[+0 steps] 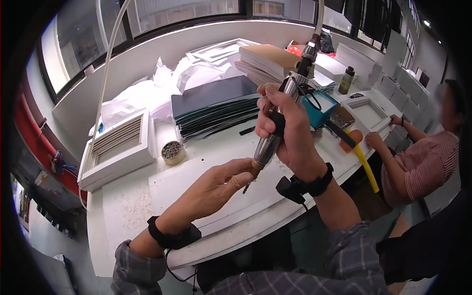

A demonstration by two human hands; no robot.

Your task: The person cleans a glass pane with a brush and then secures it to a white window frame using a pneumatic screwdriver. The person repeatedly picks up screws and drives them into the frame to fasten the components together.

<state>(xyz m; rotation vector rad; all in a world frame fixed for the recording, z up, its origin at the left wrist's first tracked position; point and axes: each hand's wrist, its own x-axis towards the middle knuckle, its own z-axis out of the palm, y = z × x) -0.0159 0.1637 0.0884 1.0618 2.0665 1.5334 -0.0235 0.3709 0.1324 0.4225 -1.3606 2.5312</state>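
Observation:
A silver air screwdriver with a black grip slants across the middle of the view, above the white table. My right hand is wrapped round its body. Thumb and fingers of my left hand close round the brownish nose at its lower end. A thin dark bit sticks out below these fingers, pointing down and apart from any screw I can see. From its upper end a pale hose runs upward.
On the white table stand a round tub of screws, a louvred white frame and a stack of dark sheets. A yellow-handled tool overhangs the right edge near a teal box. A co-worker works at the right.

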